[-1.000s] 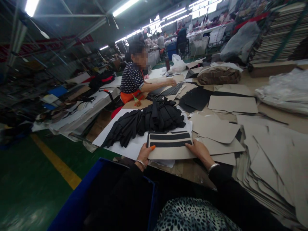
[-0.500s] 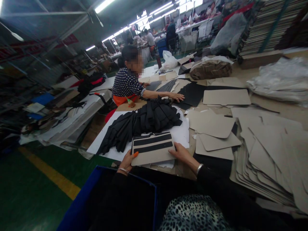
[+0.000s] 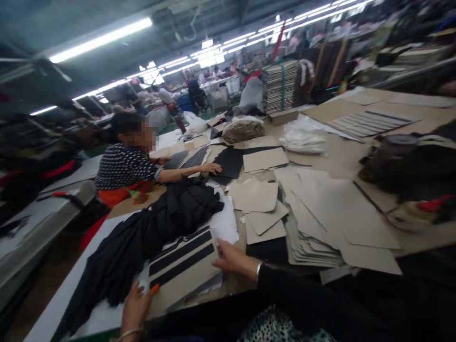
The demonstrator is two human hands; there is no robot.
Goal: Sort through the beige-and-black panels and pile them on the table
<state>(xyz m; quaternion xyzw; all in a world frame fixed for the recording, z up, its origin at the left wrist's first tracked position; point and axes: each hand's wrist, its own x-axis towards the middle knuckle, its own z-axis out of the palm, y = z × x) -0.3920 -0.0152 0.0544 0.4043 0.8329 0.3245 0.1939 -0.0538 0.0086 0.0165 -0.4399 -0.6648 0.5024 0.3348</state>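
Head view: the person's left hand [image 3: 134, 304] grips the near left end of a beige panel [image 3: 187, 283] with two black bands [image 3: 184, 264]; the right hand [image 3: 233, 259] holds its right edge, the panel tilted between them. Beyond both hands lies a black fabric heap [image 3: 174, 209]. Right of the right hand spread beige sheets [image 3: 320, 213]; farther out, a co-worker's hand [image 3: 212, 168] reaches to black sheets [image 3: 231, 162].

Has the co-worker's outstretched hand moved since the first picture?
Yes. Judged against the black sheets, the co-worker's hand has moved rightward and nearer the camera, from the grey pieces to the sheets' left edge.
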